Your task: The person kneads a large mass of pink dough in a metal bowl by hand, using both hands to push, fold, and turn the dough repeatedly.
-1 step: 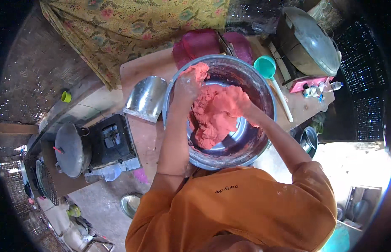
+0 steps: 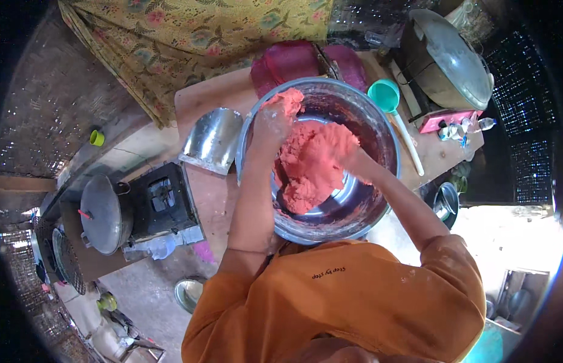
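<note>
A large round metal basin holds a crumbly mass of pink dough. At its upper left rim, my left hand is closed, apparently gripping the edge, with a clump of pink dough covering the fingers. My right hand reaches in from the right and touches the right side of the dough. Motion smears its fingers, so their shape is unclear. Pink smears coat the inner wall, and bare shiny metal shows at the bottom.
A curved sheet-metal piece lies left of the basin; right of it lies a green long-handled dipper. Beyond stand a big lidded pot and a purple bundle. A stove and lidded pan are at left.
My right hand has shifted slightly left and down over the dough and is more blurred. My left hand keeps its place at the rim; the whole view has shifted slightly.
</note>
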`<state>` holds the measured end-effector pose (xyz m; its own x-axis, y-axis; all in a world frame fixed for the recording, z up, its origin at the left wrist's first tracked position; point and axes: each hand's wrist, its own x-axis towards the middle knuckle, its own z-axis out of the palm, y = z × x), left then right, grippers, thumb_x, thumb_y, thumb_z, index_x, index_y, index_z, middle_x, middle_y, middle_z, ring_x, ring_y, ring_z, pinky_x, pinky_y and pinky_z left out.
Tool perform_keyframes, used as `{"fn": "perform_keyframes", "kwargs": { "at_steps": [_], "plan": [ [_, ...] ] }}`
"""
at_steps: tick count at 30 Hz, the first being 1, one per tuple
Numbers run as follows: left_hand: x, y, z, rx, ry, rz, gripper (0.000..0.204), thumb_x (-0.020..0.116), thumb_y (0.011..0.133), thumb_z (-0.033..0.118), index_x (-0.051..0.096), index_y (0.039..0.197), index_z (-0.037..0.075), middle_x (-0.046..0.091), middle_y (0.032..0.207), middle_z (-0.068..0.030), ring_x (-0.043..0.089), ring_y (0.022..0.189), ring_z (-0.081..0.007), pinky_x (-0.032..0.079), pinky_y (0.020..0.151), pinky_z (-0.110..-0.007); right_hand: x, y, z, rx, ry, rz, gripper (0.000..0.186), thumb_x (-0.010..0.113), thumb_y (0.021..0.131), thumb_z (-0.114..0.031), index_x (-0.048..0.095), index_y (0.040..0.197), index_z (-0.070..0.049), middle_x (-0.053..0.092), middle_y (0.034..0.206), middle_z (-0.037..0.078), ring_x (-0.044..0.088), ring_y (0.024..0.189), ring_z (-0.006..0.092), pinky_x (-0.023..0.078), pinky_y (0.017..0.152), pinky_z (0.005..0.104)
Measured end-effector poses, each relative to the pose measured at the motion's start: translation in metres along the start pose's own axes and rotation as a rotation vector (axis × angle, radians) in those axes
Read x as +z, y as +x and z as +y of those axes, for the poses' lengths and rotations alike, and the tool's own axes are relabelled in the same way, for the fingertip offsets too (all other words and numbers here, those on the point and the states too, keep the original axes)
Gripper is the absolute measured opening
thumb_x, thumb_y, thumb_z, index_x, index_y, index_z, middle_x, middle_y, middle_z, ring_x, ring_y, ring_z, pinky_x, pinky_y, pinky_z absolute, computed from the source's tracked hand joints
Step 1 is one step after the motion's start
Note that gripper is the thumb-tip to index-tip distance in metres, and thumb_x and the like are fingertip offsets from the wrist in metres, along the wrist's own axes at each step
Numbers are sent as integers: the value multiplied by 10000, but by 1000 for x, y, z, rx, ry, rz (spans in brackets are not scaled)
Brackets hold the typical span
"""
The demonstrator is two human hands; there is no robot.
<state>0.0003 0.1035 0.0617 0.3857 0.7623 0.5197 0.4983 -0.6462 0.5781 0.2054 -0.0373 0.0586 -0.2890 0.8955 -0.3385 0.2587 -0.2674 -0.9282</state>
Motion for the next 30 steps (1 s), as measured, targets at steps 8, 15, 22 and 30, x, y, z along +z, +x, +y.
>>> {"fn": "perform_keyframes", "kwargs": {
  "at_steps": [8, 15, 22, 30],
  "plan": [
    [-9, 0, 14, -1, -12, -8, 218, 562, 785, 127, 594, 995, 79, 617, 943, -137, 584, 871, -322, 463, 764, -382, 77, -15, 44, 62, -1215, -210, 325, 537, 764, -388, 611, 699, -79, 619, 696, 89, 596, 767, 267, 444, 652, 441],
    [-5, -6, 5, -10, 55, -91, 240, 535, 810, 216, 593, 997, 78, 611, 938, -161, 572, 888, -339, 449, 777, -409, 23, 50, 75, -307, -1445, -20, 344, 577, 681, -485, 624, 749, -151, 598, 705, 96, 586, 669, 261, 423, 614, 410],
    [-11, -5, 30, 82, 3, -88, 231, 503, 763, 137, 573, 964, 46, 604, 917, -170, 571, 870, -332, 436, 791, -427, 23, 46, 45, 37, -1007, -3, 250, 606, 708, -252, 563, 800, -24, 535, 599, 130, 511, 534, 218, 434, 502, 370],
    [-8, 5, 20, 25, -201, -104, 212, 567, 773, 146, 576, 945, 21, 599, 908, -193, 575, 854, -339, 452, 760, -420, 3, -35, -40, -64, -853, 19, 574, 498, 790, -552, 545, 1026, -31, 604, 821, 190, 597, 795, 282, 442, 753, 400]
  ]
}}
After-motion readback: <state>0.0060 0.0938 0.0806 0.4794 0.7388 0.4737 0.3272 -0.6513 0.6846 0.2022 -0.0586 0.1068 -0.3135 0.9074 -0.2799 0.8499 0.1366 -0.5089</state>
